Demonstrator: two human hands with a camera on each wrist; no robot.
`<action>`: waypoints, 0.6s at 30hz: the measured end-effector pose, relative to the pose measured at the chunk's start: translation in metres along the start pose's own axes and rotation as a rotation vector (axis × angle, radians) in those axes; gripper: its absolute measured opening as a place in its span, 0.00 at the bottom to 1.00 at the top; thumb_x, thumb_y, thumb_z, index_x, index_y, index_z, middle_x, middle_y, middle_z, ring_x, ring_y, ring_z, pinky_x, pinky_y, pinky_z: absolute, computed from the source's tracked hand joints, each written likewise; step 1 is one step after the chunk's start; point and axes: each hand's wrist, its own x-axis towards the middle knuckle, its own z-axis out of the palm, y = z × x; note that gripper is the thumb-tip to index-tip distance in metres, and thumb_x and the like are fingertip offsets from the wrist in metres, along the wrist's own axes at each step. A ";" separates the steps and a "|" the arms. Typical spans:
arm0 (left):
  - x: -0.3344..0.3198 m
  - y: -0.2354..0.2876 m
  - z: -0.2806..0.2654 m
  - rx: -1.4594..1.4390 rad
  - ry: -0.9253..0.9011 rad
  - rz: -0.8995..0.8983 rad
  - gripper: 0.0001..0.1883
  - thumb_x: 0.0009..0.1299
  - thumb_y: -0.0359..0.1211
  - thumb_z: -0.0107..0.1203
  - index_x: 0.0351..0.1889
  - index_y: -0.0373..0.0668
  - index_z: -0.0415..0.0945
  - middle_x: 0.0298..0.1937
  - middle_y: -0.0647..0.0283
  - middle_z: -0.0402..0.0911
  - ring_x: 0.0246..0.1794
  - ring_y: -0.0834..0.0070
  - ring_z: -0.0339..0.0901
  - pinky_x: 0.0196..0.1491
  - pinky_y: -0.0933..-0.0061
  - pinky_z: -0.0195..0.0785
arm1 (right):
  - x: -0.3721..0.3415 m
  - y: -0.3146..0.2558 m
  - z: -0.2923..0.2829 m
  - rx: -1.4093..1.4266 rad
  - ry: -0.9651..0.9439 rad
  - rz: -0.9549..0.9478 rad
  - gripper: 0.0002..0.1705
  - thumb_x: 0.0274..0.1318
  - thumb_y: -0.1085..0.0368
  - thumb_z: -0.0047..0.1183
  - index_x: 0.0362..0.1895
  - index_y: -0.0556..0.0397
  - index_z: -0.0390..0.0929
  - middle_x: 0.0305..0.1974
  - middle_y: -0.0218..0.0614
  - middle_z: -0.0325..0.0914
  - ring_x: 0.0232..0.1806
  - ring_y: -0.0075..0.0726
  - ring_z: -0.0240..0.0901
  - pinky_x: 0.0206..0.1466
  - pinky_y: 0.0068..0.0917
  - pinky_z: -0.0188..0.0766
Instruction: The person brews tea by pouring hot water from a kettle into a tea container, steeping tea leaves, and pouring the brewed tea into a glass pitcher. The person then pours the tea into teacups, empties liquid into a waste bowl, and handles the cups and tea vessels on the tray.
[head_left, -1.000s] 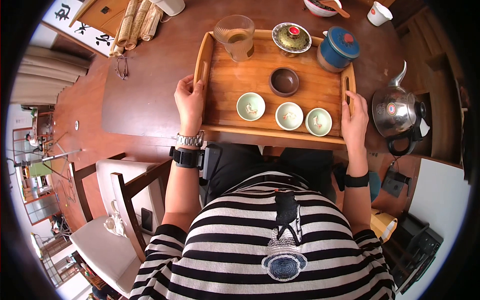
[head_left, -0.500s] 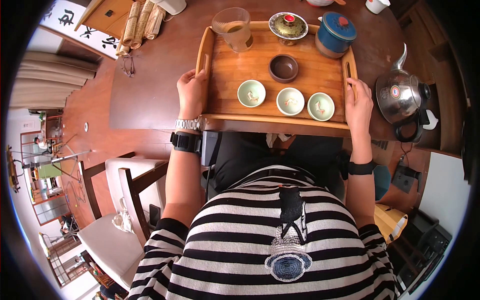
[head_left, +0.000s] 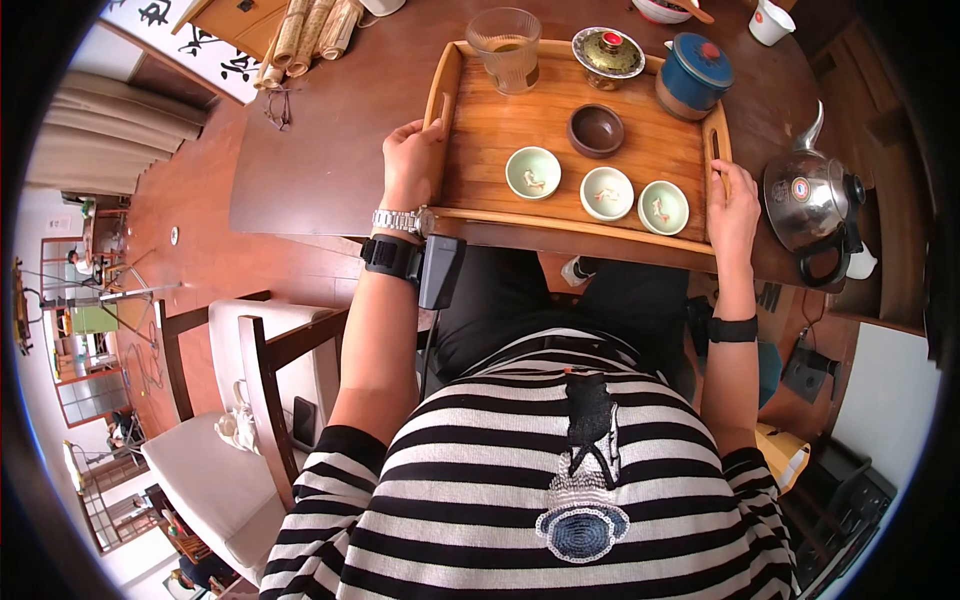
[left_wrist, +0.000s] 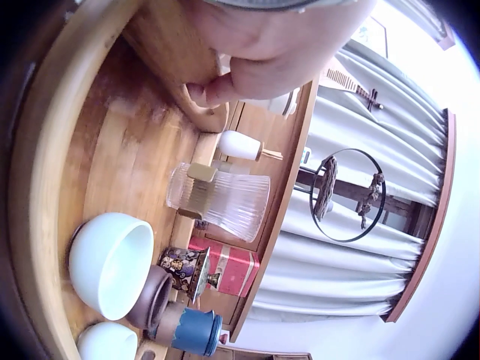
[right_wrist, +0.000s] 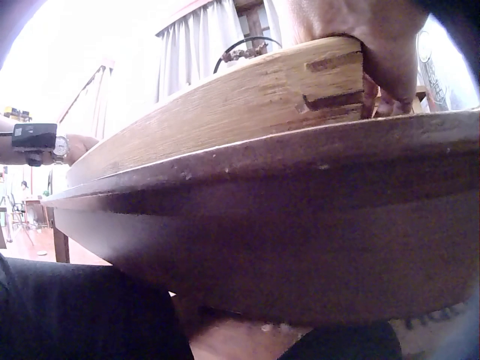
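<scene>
A wooden tray (head_left: 660, 140) lies near the table's front edge, with both hands at its side handles. My left hand (head_left: 408, 160) grips the left one, its thumb over the handle's edge in the left wrist view. At the right handle, my right hand (head_left: 735, 210) has its fingers curled over the side wall. Three pale green cups (head_left: 607, 193) line the tray's front, a brown cup (head_left: 596, 131) behind them. Along the back stand a ribbed glass pitcher (head_left: 504, 50), a patterned lidded bowl (head_left: 608, 55) and a blue lidded pot (head_left: 695, 75).
A steel kettle (head_left: 808, 200) stands just right of the tray. Bamboo rolls (head_left: 305, 38), a bowl with a spoon (head_left: 665, 10) and a white cup (head_left: 770, 22) are farther back. A chair (head_left: 215, 480) is at the left.
Both hands have moved the tray slightly forward over the table, away from the body. A strip of tabletop now shows in front of it. The cups keep their places on it.
</scene>
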 end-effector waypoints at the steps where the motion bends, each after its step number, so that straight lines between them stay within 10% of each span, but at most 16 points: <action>1: -0.001 0.000 0.000 -0.014 -0.011 0.002 0.07 0.62 0.31 0.56 0.31 0.35 0.75 0.27 0.67 0.74 0.25 0.80 0.70 0.28 0.81 0.63 | 0.001 0.000 0.000 -0.008 -0.004 -0.001 0.09 0.51 0.71 0.48 0.39 0.52 0.75 0.39 0.42 0.74 0.44 0.49 0.68 0.49 0.38 0.65; 18: -0.001 0.001 -0.005 -0.087 -0.062 -0.089 0.07 0.65 0.33 0.55 0.27 0.40 0.74 0.28 0.68 0.74 0.27 0.81 0.68 0.31 0.81 0.61 | 0.001 0.002 -0.001 -0.037 -0.024 -0.001 0.09 0.51 0.70 0.48 0.39 0.52 0.75 0.39 0.42 0.74 0.45 0.49 0.68 0.49 0.38 0.64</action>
